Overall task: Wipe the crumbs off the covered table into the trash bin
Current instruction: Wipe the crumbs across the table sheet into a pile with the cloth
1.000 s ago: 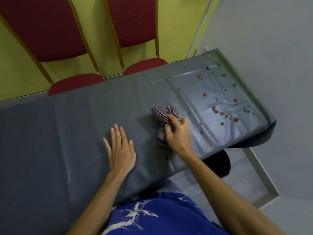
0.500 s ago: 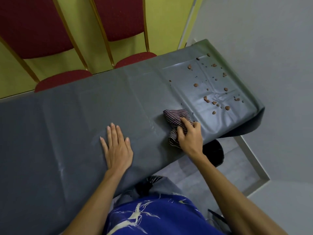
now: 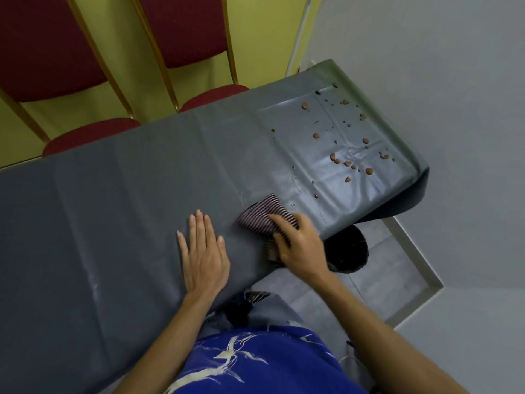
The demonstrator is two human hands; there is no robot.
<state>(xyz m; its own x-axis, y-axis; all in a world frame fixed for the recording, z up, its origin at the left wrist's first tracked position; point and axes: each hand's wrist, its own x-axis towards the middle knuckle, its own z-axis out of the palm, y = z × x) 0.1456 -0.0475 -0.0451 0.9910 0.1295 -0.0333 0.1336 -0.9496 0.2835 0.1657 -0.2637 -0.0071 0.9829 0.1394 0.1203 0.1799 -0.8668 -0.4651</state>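
At the far left we see two red chairs (image 3: pixel 71 46) against the yellow wall, behind the long grey covered table (image 3: pixel 99 223). Moving right, the left hand (image 3: pixel 203 251) lies flat on the cover, fingers straight and close together, pinning the sheet near the front edge. Just beside it sits the striped cloth (image 3: pixel 260 216), bunched under the right hand (image 3: pixel 301 245), whose fingers are curled down onto it and clamp it against the cover. Below that hand, partly hidden by the table edge, stands the black trash bin (image 3: pixel 350 251). Furthest right lie the crumbs (image 3: pixel 341 157) – a loose scatter across the shiny end of the cover, well apart from the cloth. We judge the job barely begun: none of those crumbs has reached the bin, and the whole scatter is left to sweep toward the front edge above it.
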